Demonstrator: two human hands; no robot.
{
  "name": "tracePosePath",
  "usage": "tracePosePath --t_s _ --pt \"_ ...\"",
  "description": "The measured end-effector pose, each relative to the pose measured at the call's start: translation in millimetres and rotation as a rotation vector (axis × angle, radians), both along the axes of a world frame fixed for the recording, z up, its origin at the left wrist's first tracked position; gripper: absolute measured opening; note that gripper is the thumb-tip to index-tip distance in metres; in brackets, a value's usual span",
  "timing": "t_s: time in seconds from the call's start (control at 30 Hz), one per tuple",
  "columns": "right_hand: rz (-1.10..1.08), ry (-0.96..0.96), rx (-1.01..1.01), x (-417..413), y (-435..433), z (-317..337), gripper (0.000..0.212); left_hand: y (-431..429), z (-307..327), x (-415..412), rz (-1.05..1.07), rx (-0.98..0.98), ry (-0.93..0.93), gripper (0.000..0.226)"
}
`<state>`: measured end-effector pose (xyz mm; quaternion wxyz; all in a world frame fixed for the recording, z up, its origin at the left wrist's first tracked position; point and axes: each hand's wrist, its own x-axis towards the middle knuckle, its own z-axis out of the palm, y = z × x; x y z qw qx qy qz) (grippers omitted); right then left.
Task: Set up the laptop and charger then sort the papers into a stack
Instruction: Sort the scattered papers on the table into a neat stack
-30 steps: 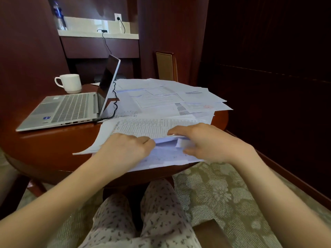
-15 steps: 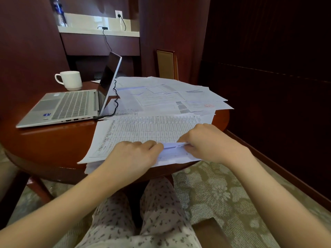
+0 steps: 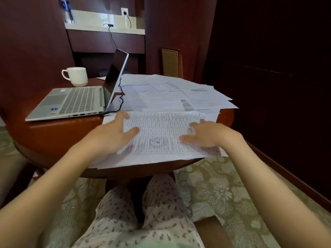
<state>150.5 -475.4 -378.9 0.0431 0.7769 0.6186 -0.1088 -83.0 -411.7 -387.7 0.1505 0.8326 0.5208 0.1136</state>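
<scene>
Laptop (image 3: 71, 102) stood open at ten o'clock with the cable (image 3: 120, 97) run to it; setup judged done. My left hand (image 3: 114, 135) and right hand (image 3: 206, 135) were spread, grasping nothing, over the sheet (image 3: 161, 129) at six o'clock. Sorting in hand. Next move: gather the loose papers (image 3: 179, 93) at one o'clock and square the edges.

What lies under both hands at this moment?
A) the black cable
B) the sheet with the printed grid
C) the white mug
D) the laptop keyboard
B: the left hand and the right hand are spread, fingers straight, over the gridded sheet, to the right of the laptop.
</scene>
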Motion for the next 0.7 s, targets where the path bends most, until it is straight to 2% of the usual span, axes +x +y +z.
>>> tracePosePath --t_s 0.03,0.13,0.23,0.4,0.57,0.7 --pt "-0.108 -0.026 0.009 6 8 -4 0.085 8 0 -2 0.05 -0.021 0.025 0.056" --pt "-0.331 0.095 0.075 20 25 -9 0.091 28 -3 -7 0.128 -0.104 0.007 0.064" --pt "-0.332 0.218 0.104 24 32 -8 0.087 52 -6 -11 0.218 -0.159 -0.149 0.068" --pt "-0.253 0.316 0.154 21 41 2 0.072 63 -5 1 0.195 -0.239 -0.273 0.069" --pt "-0.23 0.295 0.102 24 49 4 0.066 68 -3 1 0.125 -0.269 -0.194 0.064" --pt "-0.259 0.308 0.103 30 57 14 0.064 70 4 5 0.134 -0.2 -0.005 0.073"
